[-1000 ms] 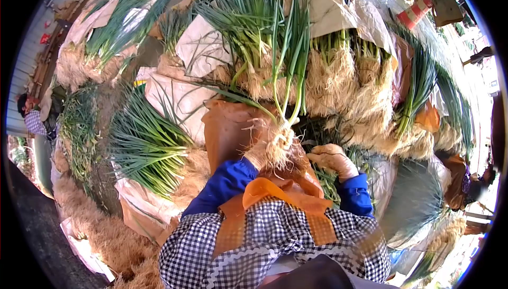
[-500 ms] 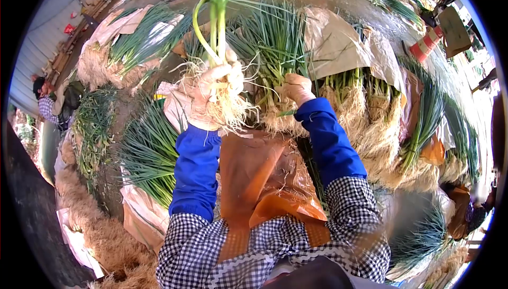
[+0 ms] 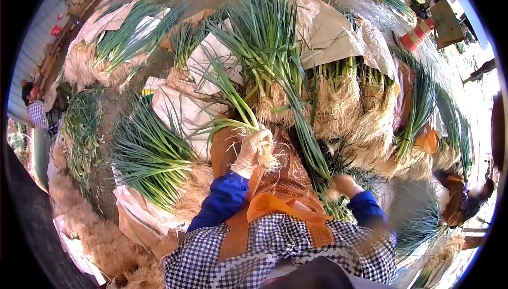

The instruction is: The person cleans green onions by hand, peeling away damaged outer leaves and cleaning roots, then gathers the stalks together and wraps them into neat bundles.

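Observation:
My left hand [image 3: 252, 151] is wrapped round a few green onions [image 3: 241, 110] near their pale roots, above the orange apron [image 3: 286, 175]; their green leaves point up and to the left. Over to the right, my right hand [image 3: 344, 185] is closed on green onion leaves [image 3: 307, 133] low beside the apron, and these long leaves stretch up towards the pile. Ahead stands a big pile of green onions [image 3: 264, 35] with its roots towards me. Another bunch [image 3: 153, 154] lies to the left of my left hand.
Rooted bunches [image 3: 338, 93] under a tan sheet [image 3: 325, 32] lie front right. More bunches [image 3: 129, 38] lie at the upper left. A person [image 3: 37, 109] is at the far left, another [image 3: 471, 199] at the right. A red and white cone [image 3: 418, 35] stands upper right.
Both hands have come back down towards the apron from the pile. My left hand has lowered its onions; my right hand has moved from the pile to the lower right with leaves in it.

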Motion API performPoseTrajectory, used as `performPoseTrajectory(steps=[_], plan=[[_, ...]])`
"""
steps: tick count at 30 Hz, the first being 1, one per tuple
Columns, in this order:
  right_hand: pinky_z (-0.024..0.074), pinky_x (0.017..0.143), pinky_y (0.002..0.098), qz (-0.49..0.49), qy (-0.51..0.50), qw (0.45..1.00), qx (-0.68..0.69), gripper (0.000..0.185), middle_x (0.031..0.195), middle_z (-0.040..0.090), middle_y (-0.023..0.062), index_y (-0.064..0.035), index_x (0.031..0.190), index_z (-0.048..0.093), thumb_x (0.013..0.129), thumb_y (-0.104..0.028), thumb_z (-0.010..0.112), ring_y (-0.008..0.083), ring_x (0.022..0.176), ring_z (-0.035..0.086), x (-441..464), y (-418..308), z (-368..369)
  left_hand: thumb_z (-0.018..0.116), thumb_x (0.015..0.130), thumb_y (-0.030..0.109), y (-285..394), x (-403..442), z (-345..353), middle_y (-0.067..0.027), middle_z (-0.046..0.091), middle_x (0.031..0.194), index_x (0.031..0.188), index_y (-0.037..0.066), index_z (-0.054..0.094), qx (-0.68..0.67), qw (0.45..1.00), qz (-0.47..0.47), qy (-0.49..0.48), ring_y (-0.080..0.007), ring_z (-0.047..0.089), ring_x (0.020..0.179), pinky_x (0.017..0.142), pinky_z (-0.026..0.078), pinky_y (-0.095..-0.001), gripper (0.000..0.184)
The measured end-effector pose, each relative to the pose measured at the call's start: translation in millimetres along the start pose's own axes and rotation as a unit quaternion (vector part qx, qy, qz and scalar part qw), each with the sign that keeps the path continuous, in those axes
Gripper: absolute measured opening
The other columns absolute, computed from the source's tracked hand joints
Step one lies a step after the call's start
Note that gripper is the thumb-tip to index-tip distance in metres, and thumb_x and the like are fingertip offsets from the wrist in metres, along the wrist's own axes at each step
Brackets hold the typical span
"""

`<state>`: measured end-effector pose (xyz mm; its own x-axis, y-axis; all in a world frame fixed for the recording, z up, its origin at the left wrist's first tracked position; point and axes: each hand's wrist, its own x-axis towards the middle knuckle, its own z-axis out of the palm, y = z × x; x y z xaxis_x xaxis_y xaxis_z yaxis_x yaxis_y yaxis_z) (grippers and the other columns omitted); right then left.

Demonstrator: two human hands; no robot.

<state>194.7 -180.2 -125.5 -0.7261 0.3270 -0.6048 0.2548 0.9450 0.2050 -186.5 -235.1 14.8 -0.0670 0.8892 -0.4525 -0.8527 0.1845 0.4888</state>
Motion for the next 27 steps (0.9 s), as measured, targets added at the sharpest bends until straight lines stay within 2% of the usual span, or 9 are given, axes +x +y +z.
performPoseTrajectory(steps=[4,6,9,14,17,21,23,26,27], plan=[[0.0517,0.073,0.0382,0.149,-0.189,0.961,0.135,0.039,0.099,0.066,0.0111,-0.0074,0.097,0.066,0.089,-0.04,0.044,0.0273,0.087,0.065,-48.4,33.4,-148.3,0.058,0.086,0.014,4.9,6.6,-13.7,-0.0018,0.055,0.073,0.089,0.007,0.056,0.028,0.996,0.036,-0.071,-0.0097,0.053,0.062,0.055,0.043,-0.0184,0.008],[0.0502,0.062,0.0367,0.253,0.157,0.909,0.29,0.037,0.075,0.064,0.011,-0.0086,0.084,0.061,0.09,-0.041,0.044,0.0264,0.074,0.064,0.7,57.6,-252.3,0.059,0.085,0.014,3.2,10.4,-9.6,-0.0016,0.057,0.074,0.09,0.007,0.057,0.026,0.997,0.041,-0.065,-0.0092,0.054,0.06,0.052,0.043,-0.0187,0.009],[0.0463,0.06,0.037,0.239,0.4,0.782,0.414,0.042,0.071,0.061,0.007,-0.0082,0.074,0.057,0.085,-0.048,0.051,0.0255,0.063,0.059,93.2,91.1,-336.2,0.061,0.084,0.014,-11.7,23.3,-27.7,-0.0019,0.06,0.077,0.094,0.008,0.059,0.049,0.998,0.047,-0.009,-0.0119,0.061,0.066,0.045,0.045,-0.0212,0.012],[0.0471,0.076,0.0315,0.25,0.22,0.908,0.255,0.048,0.092,0.066,0.0096,-0.0088,0.099,0.067,0.074,-0.05,0.063,0.0225,0.082,0.062,210.6,138.2,-353.7,0.056,0.086,0.015,-11.4,20.7,-7.7,-0.0094,0.061,0.089,0.101,0.003,0.057,-0.101,0.994,0.023,-0.024,-0.0203,0.064,0.075,0.056,0.052,-0.0216,0.019],[0.0488,0.065,0.032,0.203,0.339,0.772,0.498,0.038,0.076,0.067,0.0064,-0.0067,0.09,0.066,0.078,-0.042,0.063,0.0205,0.068,0.062,145.8,134.7,-335.9,0.057,0.088,0.022,-1.4,-4.3,27.0,-0.0104,0.062,0.089,0.107,0.002,0.055,-0.074,0.996,0.037,0.013,-0.0192,0.064,0.072,0.054,0.051,-0.0198,0.028],[0.0453,0.055,0.0271,0.087,0.346,0.362,0.861,0.03,0.066,0.061,0.0014,0.0009,0.083,0.063,0.085,-0.029,0.062,0.0148,0.058,0.055,52.9,38.7,-296.3,0.066,0.083,0.022,-26.0,4.7,15.3,-0.0057,0.059,0.077,0.099,0.004,0.056,-0.002,0.993,-0.109,-0.051,-0.0063,0.058,0.056,0.045,0.047,-0.0203,0.026],[0.0447,0.052,0.0291,0.184,0.492,0.418,0.742,0.024,0.061,0.059,0.002,-0.0041,0.077,0.063,0.088,-0.025,0.059,0.0132,0.055,0.056,79.2,-6.4,-226.2,0.066,0.081,0.014,-59.9,4.0,24.4,-0.0048,0.06,0.076,0.095,0.004,0.057,0.023,0.993,-0.089,-0.074,-0.0091,0.058,0.06,0.05,0.048,-0.0225,0.019],[0.0449,0.051,0.0367,0.295,0.39,0.814,0.314,0.031,0.059,0.056,0.0087,-0.0119,0.063,0.055,0.086,-0.033,0.057,0.0252,0.056,0.059,46.2,-6.9,-221.8,0.064,0.078,0.004,-102.6,11.3,-3.6,-0.0064,0.063,0.085,0.097,0.001,0.062,0.025,0.994,-0.1,-0.038,-0.0176,0.062,0.071,0.065,0.052,-0.0294,0.019],[0.0435,0.049,0.0378,0.307,0.371,0.832,0.276,0.034,0.058,0.055,0.0083,-0.0113,0.061,0.053,0.085,-0.036,0.056,0.0303,0.055,0.056,41.2,-4.1,-216.1,0.064,0.077,0.004,-103.2,7.7,-5.1,-0.007,0.064,0.087,0.098,0.0,0.063,0.021,0.994,-0.105,-0.01,-0.0175,0.061,0.071,0.064,0.051,-0.0289,0.021]])
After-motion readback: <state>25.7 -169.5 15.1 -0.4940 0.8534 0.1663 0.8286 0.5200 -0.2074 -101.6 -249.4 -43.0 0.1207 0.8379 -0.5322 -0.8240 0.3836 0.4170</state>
